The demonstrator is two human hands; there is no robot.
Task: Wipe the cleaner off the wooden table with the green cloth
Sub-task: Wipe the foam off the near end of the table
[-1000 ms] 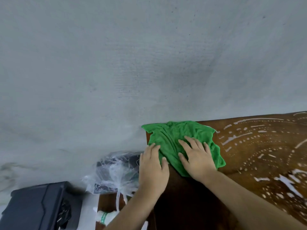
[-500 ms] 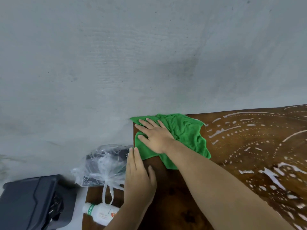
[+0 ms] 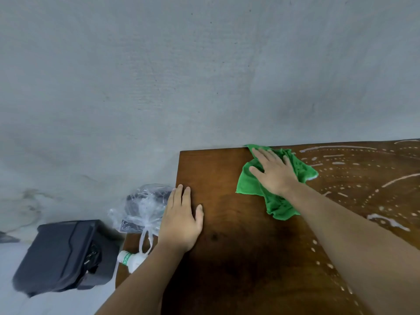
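Note:
The green cloth point(image 3: 250, 180) lies crumpled near the far edge of the dark wooden table point(image 3: 227, 235), against the grey wall. My right hand point(image 3: 272, 173) presses flat on it with fingers straight and spread. White streaks and dots of cleaner point(image 3: 354, 169) cover the wood to the right of the cloth. The wood to the left of the cloth shows no cleaner. My left hand point(image 3: 181, 219) rests flat on the table's left edge, palm down, holding nothing.
Left of the table sits a clear plastic bag point(image 3: 143, 208) with dark contents. Below the bag lies a white bottle point(image 3: 129, 260) with a green label. A black case point(image 3: 63, 255) stands on the floor further left. The grey wall point(image 3: 204, 76) runs right behind the table.
My right hand has slid the cloth to the right, from the table's far-left corner along the far edge toward the cleaner. My left hand stays flat on the left edge.

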